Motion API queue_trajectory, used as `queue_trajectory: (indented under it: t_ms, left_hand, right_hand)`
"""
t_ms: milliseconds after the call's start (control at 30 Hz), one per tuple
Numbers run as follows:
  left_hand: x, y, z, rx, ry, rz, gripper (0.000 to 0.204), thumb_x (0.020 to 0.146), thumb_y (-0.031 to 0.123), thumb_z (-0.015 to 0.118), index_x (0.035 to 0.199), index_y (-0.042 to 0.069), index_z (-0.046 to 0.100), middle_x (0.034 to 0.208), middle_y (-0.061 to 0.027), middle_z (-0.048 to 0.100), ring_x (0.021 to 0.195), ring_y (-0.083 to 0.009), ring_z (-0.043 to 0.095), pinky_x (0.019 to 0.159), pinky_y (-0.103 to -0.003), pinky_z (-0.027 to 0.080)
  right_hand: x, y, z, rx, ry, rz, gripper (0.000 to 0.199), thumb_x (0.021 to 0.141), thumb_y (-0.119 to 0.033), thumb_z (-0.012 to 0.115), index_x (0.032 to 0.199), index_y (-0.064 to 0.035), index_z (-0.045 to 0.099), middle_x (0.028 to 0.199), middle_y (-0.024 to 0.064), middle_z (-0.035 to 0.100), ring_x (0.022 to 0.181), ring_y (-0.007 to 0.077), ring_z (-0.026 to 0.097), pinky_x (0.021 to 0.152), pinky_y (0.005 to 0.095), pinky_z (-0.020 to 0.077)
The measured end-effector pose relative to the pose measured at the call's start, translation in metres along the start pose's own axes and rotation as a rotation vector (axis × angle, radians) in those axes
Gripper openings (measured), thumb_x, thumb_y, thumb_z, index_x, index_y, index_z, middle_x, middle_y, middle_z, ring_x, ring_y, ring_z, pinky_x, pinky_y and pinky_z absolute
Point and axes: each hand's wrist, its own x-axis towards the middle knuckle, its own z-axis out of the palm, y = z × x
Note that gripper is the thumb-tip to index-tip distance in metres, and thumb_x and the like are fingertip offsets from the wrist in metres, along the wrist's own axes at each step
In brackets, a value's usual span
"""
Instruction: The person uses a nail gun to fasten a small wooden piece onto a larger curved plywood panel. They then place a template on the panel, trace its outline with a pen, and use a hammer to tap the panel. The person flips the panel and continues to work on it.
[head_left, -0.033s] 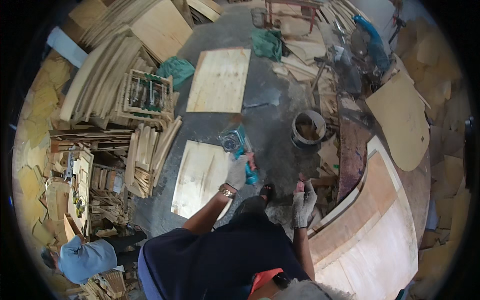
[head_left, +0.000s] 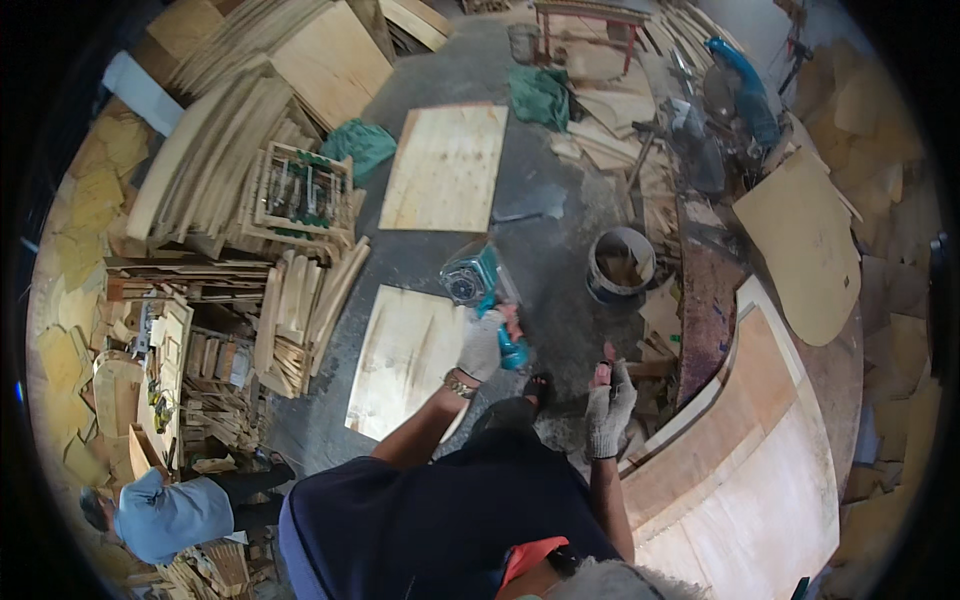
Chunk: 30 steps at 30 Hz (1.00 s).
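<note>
My left hand, in a pale knit glove with bare fingertips, is wrapped round a teal trim router. The router has a clear, squarish base turned up toward me, with a dark round middle. It is held in the air beside a pale plywood panel lying on the floor. My right hand, gloved the same way, is raised near the curved wooden panel at my right. Its bare thumb and fingertip point forward, its fingers are partly bent and apart, and I see nothing in it.
Another plywood panel lies farther ahead on the floor. A bucket with scraps stands ahead right, and a curved wooden panel fills my right side. Stacked wood strips line the left. A person in a blue shirt is at lower left.
The whole view has shifted slightly. My left hand still grips the trim router in nearly the same place, and my right hand has barely moved.
</note>
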Motion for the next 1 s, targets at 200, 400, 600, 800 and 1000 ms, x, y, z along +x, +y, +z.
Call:
queue_trajectory:
  t_ms: [200, 400, 600, 800, 1000]
  left_hand:
    - [-0.062, 0.12, 0.103, -0.247, -0.45, 0.255, 0.021, 0.092, 0.015, 0.062, 0.08, 0.014, 0.045, 0.063, -0.0012, 0.048, 0.054, -0.0163, 0.05, 0.068, -0.036, 0.045]
    - [-0.141, 0.188, 0.139, -0.455, -0.727, 0.325, 0.019, 0.092, 0.014, 0.056, 0.076, 0.011, 0.046, 0.063, -0.0034, 0.052, 0.054, -0.0176, 0.051, 0.071, -0.037, 0.046]
    - [-0.174, 0.205, 0.145, -0.351, -0.959, 0.273, 0.012, 0.093, 0.013, 0.056, 0.084, 0.009, 0.05, 0.064, -0.0044, 0.055, 0.054, -0.0188, 0.055, 0.072, -0.039, 0.048]
    - [-0.172, 0.223, 0.144, -0.189, -1.297, -0.013, 0.003, 0.1, 0.012, 0.054, 0.097, 0.011, 0.052, 0.069, -0.001, 0.056, 0.059, -0.0165, 0.057, 0.076, -0.04, 0.05]
    - [-0.123, 0.156, 0.143, -0.251, -1.015, 0.072, 0.017, 0.091, 0.017, 0.063, 0.088, 0.011, 0.048, 0.07, -0.0005, 0.056, 0.069, -0.0181, 0.059, 0.094, -0.041, 0.049]
  right_hand:
    - [-0.036, -0.102, 0.012, -0.368, -0.17, -0.571, 0.068, 0.096, -0.017, 0.062, 0.156, 0.0017, 0.036, 0.065, 0.0081, 0.058, 0.052, 0.0237, 0.058, 0.053, 0.0358, 0.0465]
    - [-0.069, -0.149, 0.006, -0.394, -0.179, -1.13, 0.077, 0.091, -0.018, 0.072, 0.151, 0.0125, 0.036, 0.07, 0.0103, 0.059, 0.054, 0.0289, 0.06, 0.052, 0.0384, 0.0474]
    - [-0.092, -0.166, 0.005, -0.381, -0.168, -1.296, 0.074, 0.091, -0.021, 0.073, 0.148, 0.0128, 0.041, 0.072, 0.0091, 0.062, 0.057, 0.0276, 0.061, 0.054, 0.0397, 0.0488]
    - [-0.132, -0.17, 0.013, -0.207, -0.267, -1.106, 0.068, 0.094, -0.028, 0.067, 0.147, 0.0089, 0.046, 0.092, 0.014, 0.071, 0.066, 0.0292, 0.067, 0.068, 0.0424, 0.053]
    - [-0.084, -0.16, -0.03, -0.345, -0.374, -0.6, 0.081, 0.095, -0.054, 0.06, 0.152, 0.0017, 0.042, 0.1, 0.0212, 0.066, 0.085, 0.0411, 0.068, 0.079, 0.0458, 0.0545]
